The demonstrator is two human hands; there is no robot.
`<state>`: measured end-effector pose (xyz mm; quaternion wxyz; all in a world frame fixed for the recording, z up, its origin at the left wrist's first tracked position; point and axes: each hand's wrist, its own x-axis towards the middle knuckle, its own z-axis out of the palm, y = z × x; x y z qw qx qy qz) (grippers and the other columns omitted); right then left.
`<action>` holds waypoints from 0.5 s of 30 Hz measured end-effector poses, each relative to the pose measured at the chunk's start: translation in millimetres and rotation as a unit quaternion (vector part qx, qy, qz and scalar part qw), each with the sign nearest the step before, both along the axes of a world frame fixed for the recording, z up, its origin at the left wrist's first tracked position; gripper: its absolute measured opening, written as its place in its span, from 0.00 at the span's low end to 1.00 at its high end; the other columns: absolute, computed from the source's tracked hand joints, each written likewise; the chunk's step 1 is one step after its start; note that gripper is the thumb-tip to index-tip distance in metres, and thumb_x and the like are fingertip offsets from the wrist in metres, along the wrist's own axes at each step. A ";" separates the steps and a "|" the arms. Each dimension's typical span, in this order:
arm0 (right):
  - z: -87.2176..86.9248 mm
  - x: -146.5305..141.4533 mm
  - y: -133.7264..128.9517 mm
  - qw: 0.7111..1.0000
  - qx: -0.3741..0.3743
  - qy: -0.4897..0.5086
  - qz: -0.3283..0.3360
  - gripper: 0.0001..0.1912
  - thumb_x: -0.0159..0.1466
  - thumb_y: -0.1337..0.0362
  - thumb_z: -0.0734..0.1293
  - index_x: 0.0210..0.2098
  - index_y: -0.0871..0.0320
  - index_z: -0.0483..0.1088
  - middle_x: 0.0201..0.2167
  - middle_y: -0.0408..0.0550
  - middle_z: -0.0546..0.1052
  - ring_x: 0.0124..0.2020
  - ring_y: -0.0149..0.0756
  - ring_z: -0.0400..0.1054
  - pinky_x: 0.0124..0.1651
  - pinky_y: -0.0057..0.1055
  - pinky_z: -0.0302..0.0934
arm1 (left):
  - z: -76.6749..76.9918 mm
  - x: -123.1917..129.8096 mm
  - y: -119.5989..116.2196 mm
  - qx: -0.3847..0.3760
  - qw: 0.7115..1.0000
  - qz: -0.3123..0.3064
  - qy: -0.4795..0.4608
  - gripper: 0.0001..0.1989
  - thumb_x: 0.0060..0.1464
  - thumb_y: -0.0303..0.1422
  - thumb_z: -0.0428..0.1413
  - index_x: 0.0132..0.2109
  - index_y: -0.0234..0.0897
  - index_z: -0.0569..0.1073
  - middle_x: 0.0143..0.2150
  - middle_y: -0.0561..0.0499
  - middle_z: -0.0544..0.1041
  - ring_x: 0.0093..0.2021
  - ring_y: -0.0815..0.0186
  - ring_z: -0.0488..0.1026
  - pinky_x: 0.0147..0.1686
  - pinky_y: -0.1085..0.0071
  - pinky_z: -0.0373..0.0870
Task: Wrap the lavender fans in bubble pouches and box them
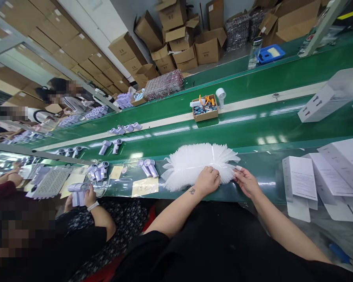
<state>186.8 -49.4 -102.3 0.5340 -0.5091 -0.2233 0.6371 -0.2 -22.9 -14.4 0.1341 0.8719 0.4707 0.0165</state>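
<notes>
A wide bundle of thin white translucent sheets [191,160], fanned out at both ends, lies on the green work surface in front of me. A narrow band crosses it near its right part. My left hand [208,181] rests on the near edge of the bundle with its fingers curled; whether they grip sheets is hard to tell. At the bundle's right end, my right hand [246,181] pinches the edge of the sheets between thumb and fingers. A small white wrap shows on one of its fingertips.
White printed boxes [300,182] stand to the right. Lilac handheld devices [148,168] and a paper [145,187] lie to the left, beside a co-worker holding a device [78,192]. A parts box [205,110] and white roll [221,96] sit beyond the bundle.
</notes>
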 end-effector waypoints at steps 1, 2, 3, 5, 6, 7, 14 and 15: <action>1.4 -0.4 -2.0 1.000 0.001 0.008 0.013 0.26 0.45 0.53 0.75 0.41 0.52 0.70 0.37 0.45 0.76 0.35 0.35 0.69 0.36 0.33 0.66 | 0.6 2.8 4.3 0.006 1.000 0.004 -0.014 0.13 0.60 0.33 0.43 0.41 0.35 0.72 0.37 0.44 0.69 0.41 0.58 0.63 0.44 0.62 0.62; 2.1 -0.7 -3.8 1.000 0.001 0.012 0.024 0.26 0.45 0.54 0.75 0.42 0.53 0.70 0.38 0.46 0.76 0.34 0.35 0.69 0.36 0.33 0.65 | 1.0 5.8 9.9 0.006 1.000 0.002 -0.024 0.15 0.60 0.32 0.42 0.43 0.35 0.72 0.38 0.43 0.70 0.42 0.58 0.63 0.45 0.62 0.62; 2.3 -0.8 -5.1 0.999 0.001 0.011 0.034 0.26 0.45 0.54 0.75 0.43 0.54 0.71 0.36 0.46 0.76 0.33 0.34 0.68 0.34 0.32 0.65 | 0.9 8.9 16.5 -0.002 1.000 -0.003 -0.028 0.15 0.60 0.31 0.41 0.45 0.34 0.72 0.39 0.42 0.70 0.43 0.57 0.63 0.45 0.61 0.62; 1.1 -0.5 -5.8 0.999 0.001 0.001 0.047 0.23 0.47 0.55 0.74 0.40 0.56 0.73 0.29 0.44 0.75 0.26 0.30 0.65 0.29 0.29 0.62 | -0.2 14.2 31.9 -0.038 0.999 -0.008 -0.017 0.17 0.58 0.26 0.41 0.46 0.33 0.72 0.39 0.41 0.71 0.44 0.55 0.63 0.45 0.60 0.62; 0.1 -0.3 -5.3 0.999 0.003 -0.007 0.051 0.21 0.47 0.55 0.74 0.38 0.58 0.73 0.26 0.42 0.73 0.23 0.28 0.63 0.27 0.28 0.61 | -0.8 16.0 39.6 -0.059 0.998 -0.006 -0.008 0.17 0.57 0.24 0.41 0.45 0.32 0.73 0.38 0.40 0.72 0.43 0.55 0.64 0.45 0.60 0.62; -0.9 0.0 -4.4 0.998 0.006 -0.015 0.055 0.19 0.47 0.55 0.74 0.35 0.59 0.74 0.23 0.41 0.72 0.22 0.27 0.60 0.26 0.27 0.59 | -1.2 17.1 46.8 -0.078 0.997 -0.003 0.000 0.17 0.57 0.24 0.42 0.45 0.32 0.73 0.38 0.40 0.72 0.43 0.55 0.64 0.46 0.60 0.62; -1.2 -3.2 6.5 0.999 0.041 -0.030 0.019 0.25 0.49 0.51 0.72 0.42 0.54 0.65 0.32 0.43 0.73 0.30 0.32 0.67 0.34 0.31 0.64 | 5.9 19.4 59.7 -0.129 0.991 -0.024 0.029 0.25 0.49 0.46 0.56 0.51 0.37 0.70 0.43 0.42 0.71 0.45 0.53 0.66 0.46 0.60 0.64; 0.1 -3.7 8.1 0.998 0.045 -0.035 0.019 0.27 0.47 0.51 0.73 0.42 0.54 0.64 0.33 0.43 0.74 0.31 0.33 0.68 0.34 0.32 0.64 | 5.9 20.4 58.0 -0.125 0.991 -0.019 0.047 0.27 0.47 0.48 0.58 0.51 0.37 0.70 0.43 0.42 0.71 0.46 0.52 0.65 0.45 0.60 0.64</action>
